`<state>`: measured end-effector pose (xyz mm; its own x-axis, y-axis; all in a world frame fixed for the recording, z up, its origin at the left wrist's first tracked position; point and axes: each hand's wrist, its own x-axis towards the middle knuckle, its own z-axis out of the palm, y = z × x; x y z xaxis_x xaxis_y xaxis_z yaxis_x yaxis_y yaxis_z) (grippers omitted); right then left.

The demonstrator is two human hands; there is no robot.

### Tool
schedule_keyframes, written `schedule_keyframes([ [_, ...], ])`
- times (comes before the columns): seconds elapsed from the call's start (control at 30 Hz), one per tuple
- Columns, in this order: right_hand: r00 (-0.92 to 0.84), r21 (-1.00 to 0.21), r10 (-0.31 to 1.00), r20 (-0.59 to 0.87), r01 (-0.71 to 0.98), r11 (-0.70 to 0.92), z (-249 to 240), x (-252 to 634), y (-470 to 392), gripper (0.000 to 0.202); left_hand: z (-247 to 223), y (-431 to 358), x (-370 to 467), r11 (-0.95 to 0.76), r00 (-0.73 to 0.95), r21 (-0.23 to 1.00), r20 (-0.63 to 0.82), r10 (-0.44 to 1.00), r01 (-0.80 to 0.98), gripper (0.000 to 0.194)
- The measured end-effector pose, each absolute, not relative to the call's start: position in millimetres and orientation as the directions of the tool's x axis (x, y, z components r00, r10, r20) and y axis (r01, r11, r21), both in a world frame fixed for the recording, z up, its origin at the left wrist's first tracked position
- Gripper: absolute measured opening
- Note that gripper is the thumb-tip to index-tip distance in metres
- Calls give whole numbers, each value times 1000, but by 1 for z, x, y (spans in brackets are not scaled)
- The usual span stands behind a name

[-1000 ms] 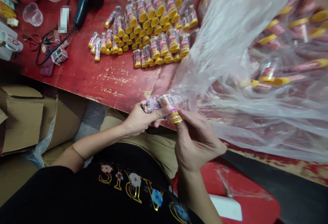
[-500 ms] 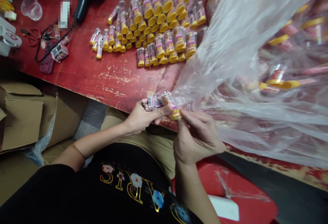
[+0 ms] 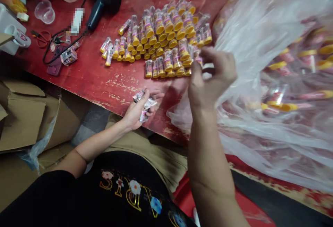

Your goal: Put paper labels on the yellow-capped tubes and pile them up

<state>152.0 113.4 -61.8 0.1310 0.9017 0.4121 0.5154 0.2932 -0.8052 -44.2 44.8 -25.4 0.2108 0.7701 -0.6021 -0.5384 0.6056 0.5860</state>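
Observation:
My left hand (image 3: 136,111) is closed around several small printed plastic sleeves (image 3: 148,105) by the table's front edge, its thumb pressing on them and its fingertips stretched out. Reaching over the table, my right hand (image 3: 212,74) has its thumb and curled fingers around a small clear tube (image 3: 198,59) with a printed label; the fingers partly cover it. This tube is at the near right end of a stacked pile of similar yellow-capped tubes (image 3: 166,59). Whether it touches the pile, I cannot tell.
A large clear plastic bag (image 3: 241,57) with more yellow-capped tubes fills the right side. At the far left are a hair dryer (image 3: 100,7), red-handled scissors (image 3: 44,40), a mug (image 3: 19,36) and a clear cup (image 3: 45,12). Cardboard boxes (image 3: 24,116) stand below the table at left.
My right hand has left my left hand and moved up and forward to the pile, taking the tube along. The sleeves stay in my left hand. The view has shifted slightly.

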Motion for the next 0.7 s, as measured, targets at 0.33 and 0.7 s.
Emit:
schedule_keyframes([
  [0.33, 301, -999, 953, 42, 31, 35, -55, 105, 8, 31, -23, 32, -21, 580, 185, 625, -581, 793, -523, 52],
  [0.7, 317, -864, 860, 400, 445, 238, -40, 107, -35, 16, -13, 8, -4, 467, 104, 796, -466, 879, -386, 49],
])
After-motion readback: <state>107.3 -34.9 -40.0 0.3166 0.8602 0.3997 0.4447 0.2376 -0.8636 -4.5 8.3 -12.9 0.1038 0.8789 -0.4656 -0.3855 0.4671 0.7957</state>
